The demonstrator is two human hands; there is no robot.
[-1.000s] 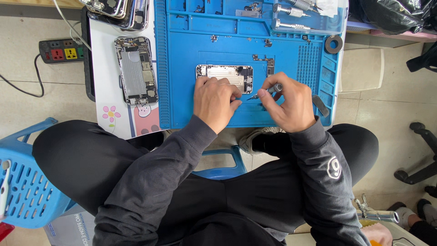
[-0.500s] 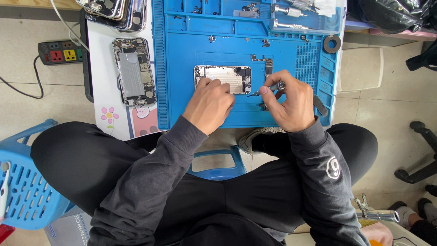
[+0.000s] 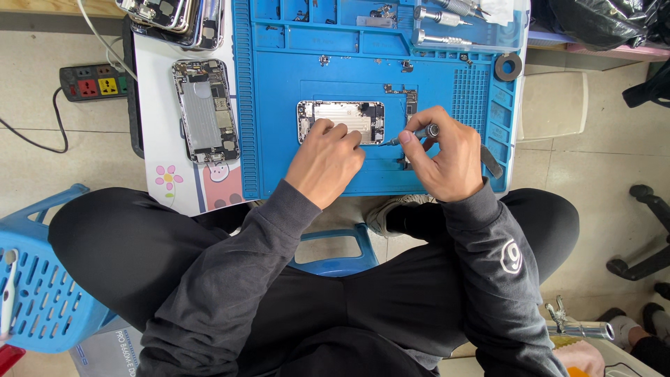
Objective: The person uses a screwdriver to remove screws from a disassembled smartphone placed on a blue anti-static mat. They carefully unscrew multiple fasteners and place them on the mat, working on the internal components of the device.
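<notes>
An opened phone body (image 3: 340, 120) lies face down on the blue work mat (image 3: 279, 105), its bare metal inside showing. My left hand (image 3: 324, 160) rests on the phone's near edge, fingertips pressing on it. My right hand (image 3: 441, 153) grips a small grey screwdriver (image 3: 413, 134), held almost flat, with its tip touching the phone's right near corner. A narrow strip of small parts (image 3: 409, 98) lies just right of the phone.
Another opened phone (image 3: 205, 110) lies on a white mat to the left, more phone frames (image 3: 174, 17) stacked behind it. Spare drivers (image 3: 440, 35) and a black ring (image 3: 507, 67) sit at the mat's far right. A power strip (image 3: 94, 82) lies on the floor, a blue stool (image 3: 42, 293) at lower left.
The left hand slid forward onto the phone's near edge. The right hand turned the screwdriver down flat and brought its tip to the phone's right corner.
</notes>
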